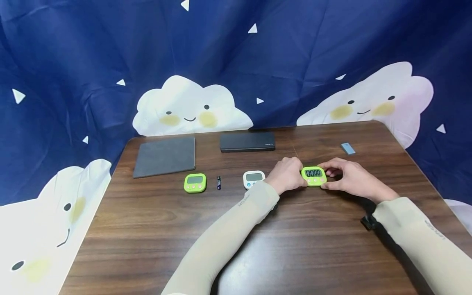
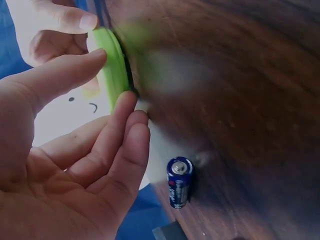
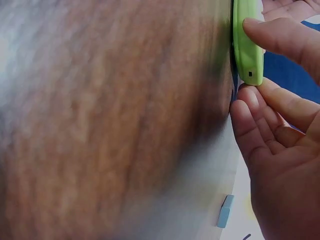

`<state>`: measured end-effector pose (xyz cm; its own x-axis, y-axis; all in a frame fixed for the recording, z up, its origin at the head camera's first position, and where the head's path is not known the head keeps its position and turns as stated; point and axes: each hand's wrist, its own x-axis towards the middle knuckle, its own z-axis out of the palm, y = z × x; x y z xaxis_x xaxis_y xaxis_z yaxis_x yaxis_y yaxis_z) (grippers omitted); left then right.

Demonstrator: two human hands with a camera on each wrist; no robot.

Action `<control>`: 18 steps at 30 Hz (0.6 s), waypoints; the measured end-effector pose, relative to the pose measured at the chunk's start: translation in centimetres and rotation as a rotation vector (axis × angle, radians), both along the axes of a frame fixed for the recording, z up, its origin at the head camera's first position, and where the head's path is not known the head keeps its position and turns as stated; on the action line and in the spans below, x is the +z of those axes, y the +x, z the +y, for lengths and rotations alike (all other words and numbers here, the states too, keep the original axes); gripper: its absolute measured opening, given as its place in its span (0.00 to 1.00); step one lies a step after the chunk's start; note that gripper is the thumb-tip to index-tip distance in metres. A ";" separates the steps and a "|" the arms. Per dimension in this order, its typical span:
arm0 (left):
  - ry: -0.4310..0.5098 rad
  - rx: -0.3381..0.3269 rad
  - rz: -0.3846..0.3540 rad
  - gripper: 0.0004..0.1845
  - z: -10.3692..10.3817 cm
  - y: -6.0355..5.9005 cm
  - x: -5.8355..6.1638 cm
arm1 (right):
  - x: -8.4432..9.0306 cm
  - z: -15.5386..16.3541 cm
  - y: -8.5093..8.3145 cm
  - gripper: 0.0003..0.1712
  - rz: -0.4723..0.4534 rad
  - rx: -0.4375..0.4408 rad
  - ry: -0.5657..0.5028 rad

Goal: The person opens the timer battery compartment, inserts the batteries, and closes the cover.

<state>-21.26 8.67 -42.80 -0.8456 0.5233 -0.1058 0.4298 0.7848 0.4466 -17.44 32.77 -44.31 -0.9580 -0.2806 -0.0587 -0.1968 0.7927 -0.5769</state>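
Both hands, left [image 1: 287, 174] and right [image 1: 346, 177], pinch one green timer [image 1: 314, 176] in a narrow grip, right of tabletop [image 1: 155, 229] centre; three timers, one battery [image 1: 218, 182]; near edge open.

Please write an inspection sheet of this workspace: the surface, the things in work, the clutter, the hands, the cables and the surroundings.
Surface: dark wooden table, grain visible.
Things in work: green timer with lit digits, held at its two sides by both hands.
Clutter: second green timer, blank display; battery lying beside it; white timer; grey pad; black case; small blue block near the far right edge.
Hands: left hand grips the timer's left side; right hand pinches its right side.
Cables: nothing seen.
Surroundings: navy cloth with white clouds behind and around the table.
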 end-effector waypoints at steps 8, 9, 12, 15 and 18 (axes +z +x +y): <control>-0.006 0.009 0.006 0.10 0.0 0.3 0.0 | -0.1 0.2 0.2 0.36 -0.008 -0.008 0.003; -0.007 0.012 0.001 0.10 0.0 0.3 -0.1 | -0.1 0.2 0.2 0.36 -0.011 -0.009 0.003; 0.000 0.022 -0.030 0.12 -0.3 0.2 0.0 | 0.0 0.2 0.2 0.38 -0.017 -0.006 0.005; 0.032 0.034 -0.040 0.21 -1.0 -0.7 -1.0 | 0.1 0.3 0.1 0.41 -0.018 0.000 0.001; 0.100 0.024 -0.037 0.29 -3.3 -1.1 -0.4 | 0.4 0.4 0.0 0.43 0.003 -0.009 -0.006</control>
